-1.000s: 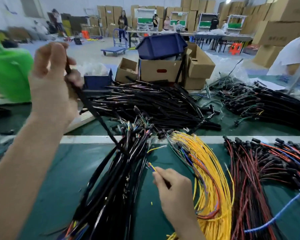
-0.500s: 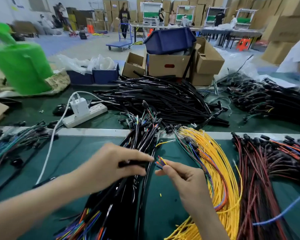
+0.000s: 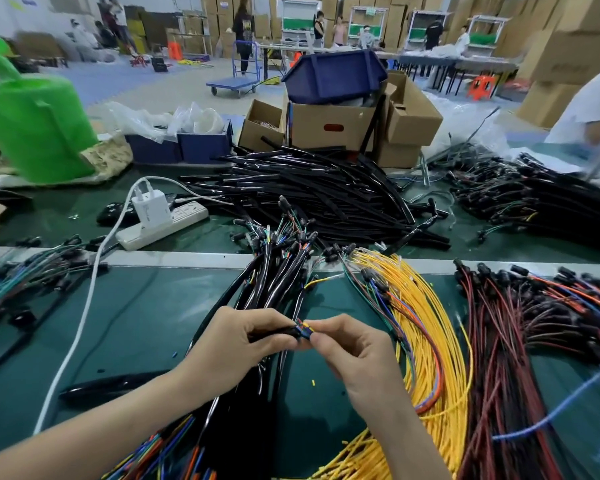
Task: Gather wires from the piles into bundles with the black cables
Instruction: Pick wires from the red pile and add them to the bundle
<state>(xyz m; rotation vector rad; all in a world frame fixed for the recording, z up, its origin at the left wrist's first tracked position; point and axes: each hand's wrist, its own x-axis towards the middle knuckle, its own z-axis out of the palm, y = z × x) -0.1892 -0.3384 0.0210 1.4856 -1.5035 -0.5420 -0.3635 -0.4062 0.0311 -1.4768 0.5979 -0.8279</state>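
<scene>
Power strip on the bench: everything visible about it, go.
The white power strip lies flat and slanted on the far green table, just behind the metal divider, left of the black cable pile. It looks plastic, with sockets on top. A white charger stands plugged into it near the middle, and a white cord runs from there toward the near edge.

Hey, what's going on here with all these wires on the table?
A person is bundling wires at a green table. The left hand holds a black cable near its end, and the right hand pinches a few coloured wires against that end. Yellow wires lie piled to the right, with red and black wires beyond them.
</scene>
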